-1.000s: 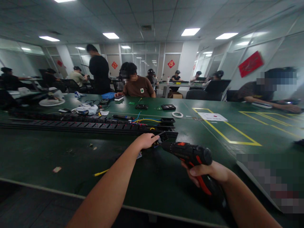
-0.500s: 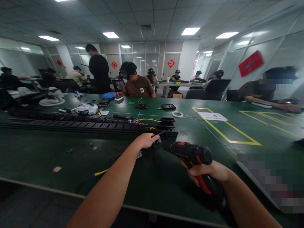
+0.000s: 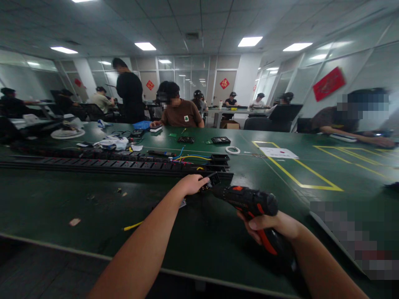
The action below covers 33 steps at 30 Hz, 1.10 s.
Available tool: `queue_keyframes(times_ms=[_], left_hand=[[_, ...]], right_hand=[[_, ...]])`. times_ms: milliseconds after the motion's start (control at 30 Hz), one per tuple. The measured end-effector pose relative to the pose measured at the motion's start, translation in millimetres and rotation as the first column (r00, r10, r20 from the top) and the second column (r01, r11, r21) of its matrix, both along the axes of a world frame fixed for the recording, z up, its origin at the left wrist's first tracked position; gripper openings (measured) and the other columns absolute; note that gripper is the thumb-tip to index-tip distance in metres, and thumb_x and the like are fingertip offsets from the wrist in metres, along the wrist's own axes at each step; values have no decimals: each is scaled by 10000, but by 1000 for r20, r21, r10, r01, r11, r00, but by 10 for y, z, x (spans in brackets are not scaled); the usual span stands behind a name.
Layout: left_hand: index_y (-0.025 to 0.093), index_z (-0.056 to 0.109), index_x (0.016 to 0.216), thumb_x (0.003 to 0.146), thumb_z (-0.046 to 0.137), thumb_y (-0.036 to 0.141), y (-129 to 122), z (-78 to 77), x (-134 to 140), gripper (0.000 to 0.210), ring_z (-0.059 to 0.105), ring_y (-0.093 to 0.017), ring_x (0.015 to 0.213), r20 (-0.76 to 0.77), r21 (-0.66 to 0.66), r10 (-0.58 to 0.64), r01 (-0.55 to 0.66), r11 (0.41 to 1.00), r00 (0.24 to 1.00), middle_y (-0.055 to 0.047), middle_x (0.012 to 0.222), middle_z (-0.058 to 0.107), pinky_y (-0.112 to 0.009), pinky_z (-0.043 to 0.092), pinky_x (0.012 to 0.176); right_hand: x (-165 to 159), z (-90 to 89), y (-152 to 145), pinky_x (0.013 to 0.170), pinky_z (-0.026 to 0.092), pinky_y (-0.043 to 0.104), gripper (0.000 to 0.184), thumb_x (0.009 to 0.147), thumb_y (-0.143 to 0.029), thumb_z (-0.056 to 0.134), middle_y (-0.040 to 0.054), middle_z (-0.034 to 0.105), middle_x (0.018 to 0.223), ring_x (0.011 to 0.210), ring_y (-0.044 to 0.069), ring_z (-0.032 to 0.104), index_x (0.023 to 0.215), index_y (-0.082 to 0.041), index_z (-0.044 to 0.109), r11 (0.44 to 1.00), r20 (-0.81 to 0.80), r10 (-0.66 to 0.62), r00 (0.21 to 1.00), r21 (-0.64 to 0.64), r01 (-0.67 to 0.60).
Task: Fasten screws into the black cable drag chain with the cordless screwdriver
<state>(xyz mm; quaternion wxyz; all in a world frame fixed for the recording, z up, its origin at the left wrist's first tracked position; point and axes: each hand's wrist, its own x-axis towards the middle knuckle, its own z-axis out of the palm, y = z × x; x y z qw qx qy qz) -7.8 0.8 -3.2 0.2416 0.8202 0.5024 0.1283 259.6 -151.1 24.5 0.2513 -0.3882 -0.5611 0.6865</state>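
Note:
My left hand (image 3: pixel 193 185) is closed around a small black box-like housing (image 3: pixel 213 180) with an open end. Held in my right hand (image 3: pixel 271 226) is a black and orange cordless drill (image 3: pixel 249 200), my fingers wrapped around its grip. The drill's front end points left and meets the lower right side of the housing; whether the bit touches a screw is too small to tell. A yellow wire (image 3: pixel 133 226) sticks out to the left from beneath my left forearm. Just behind the housing lies a long black power strip (image 3: pixel 131 165) with a row of sockets.
Blue and yellow wires (image 3: pixel 193 157) run into black end pieces. Beyond are a roll of white tape (image 3: pixel 232 150), black circuit modules (image 3: pixel 221 140), a white cloth bundle (image 3: pixel 114 143) and a paper sheet (image 3: pixel 279 153). A person (image 3: pixel 181 110) sits across the green table (image 3: pixel 124 253).
Almost nothing differs. The drill and my right hand have shifted very slightly; my left hand keeps the housing in the same place.

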Motion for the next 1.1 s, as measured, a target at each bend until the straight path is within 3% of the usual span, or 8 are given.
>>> queue_keyframes(times_ms=[1100], left_hand=[[225, 712, 1134, 972, 336, 657, 10, -10, 2, 596, 680, -269, 1047, -11, 8, 9, -9, 1000, 1000, -100, 1176, 731, -315, 488, 859]], right_hand=[[-21, 42, -5, 428, 414, 211, 337, 678, -337, 760, -15, 666, 569, 446, 121, 579, 902, -160, 582, 1000, 13, 21, 1000, 14, -21]])
